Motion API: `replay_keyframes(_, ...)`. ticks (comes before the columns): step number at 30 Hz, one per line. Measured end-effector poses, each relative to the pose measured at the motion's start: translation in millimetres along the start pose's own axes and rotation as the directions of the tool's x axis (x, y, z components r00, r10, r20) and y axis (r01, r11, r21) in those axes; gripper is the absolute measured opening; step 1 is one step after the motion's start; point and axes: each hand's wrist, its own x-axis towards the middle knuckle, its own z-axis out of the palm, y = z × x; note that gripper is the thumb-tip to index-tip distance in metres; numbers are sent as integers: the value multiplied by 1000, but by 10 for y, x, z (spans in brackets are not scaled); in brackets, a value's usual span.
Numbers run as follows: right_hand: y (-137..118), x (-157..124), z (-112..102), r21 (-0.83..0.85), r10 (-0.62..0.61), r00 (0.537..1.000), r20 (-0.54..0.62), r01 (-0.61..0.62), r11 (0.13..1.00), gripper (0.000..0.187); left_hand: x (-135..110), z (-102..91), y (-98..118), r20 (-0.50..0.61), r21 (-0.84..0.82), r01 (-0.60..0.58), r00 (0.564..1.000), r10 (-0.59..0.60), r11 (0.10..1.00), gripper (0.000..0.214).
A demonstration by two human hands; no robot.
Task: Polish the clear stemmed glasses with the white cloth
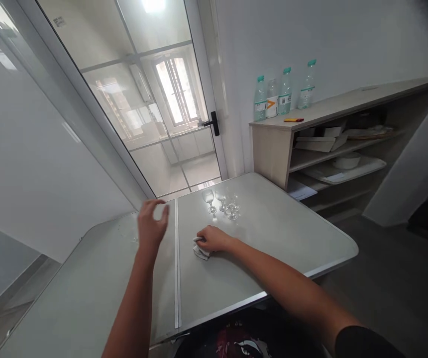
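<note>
My right hand (214, 238) is closed around a crumpled white cloth (201, 250), low over the tabletop, right of the table's seam. Left of the seam, my left hand (152, 223) is raised with thumb and fingers curved apart and nothing between them. Beside it, a faint clear shape, perhaps a glass (130, 235), shows on the table; its outline is hard to make out. Beyond my right hand, several clear stemmed glasses (210, 201) are grouped near the table's far side.
The pale table (273, 228) has a metal seam strip (177, 278). Past its far edge is a glazed door (161, 114) with a black handle (214, 123). At right, a shelf unit (271, 149) bears several bottles (261, 99) and a red-yellow object (293, 120).
</note>
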Motion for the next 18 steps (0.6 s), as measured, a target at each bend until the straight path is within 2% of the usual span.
replay_keyframes(1, 1, -1, -2, -6, -3, 1000, 2, 3, 1000, 20, 83, 111, 173, 119, -72, -65, 990, 73, 995, 19)
replay_keyframes(2, 3, -2, -1, -13, -7, 1000, 3, 7, 1000, 20, 153, 241, 321, 183, -136, -100, 975, 124, 986, 24)
replay_keyframes(4, 10, 4, 8, -35, -12, 1000, 2, 12, 999, 21, 255, 530, 533, 276, -214, -144, 940, 201, 966, 50)
replay_keyframes(5, 16, 10, 16, -48, -13, 1000, -2, 13, 999, 20, 293, 673, 597, 358, -212, -178, 901, 246, 961, 61)
replay_keyframes(7, 30, 25, 36, -70, -16, 1000, -15, 15, 997, 19, 365, 925, 657, 463, -172, -217, 843, 273, 961, 69)
replay_keyframes(9, 45, 40, 53, -91, -24, 999, -25, 22, 996, 19, 443, 1120, 665, 534, -125, -229, 804, 260, 965, 65)
replay_keyframes(13, 64, 68, 77, -124, -36, 999, -21, 34, 992, 19, 609, 1370, 667, 644, -45, -207, 742, 187, 977, 51)
replay_keyframes(18, 68, 116, 98, -124, -24, 1000, -14, 22, 992, 18, 742, 1550, 721, 782, -163, -190, 574, 244, 968, 54)
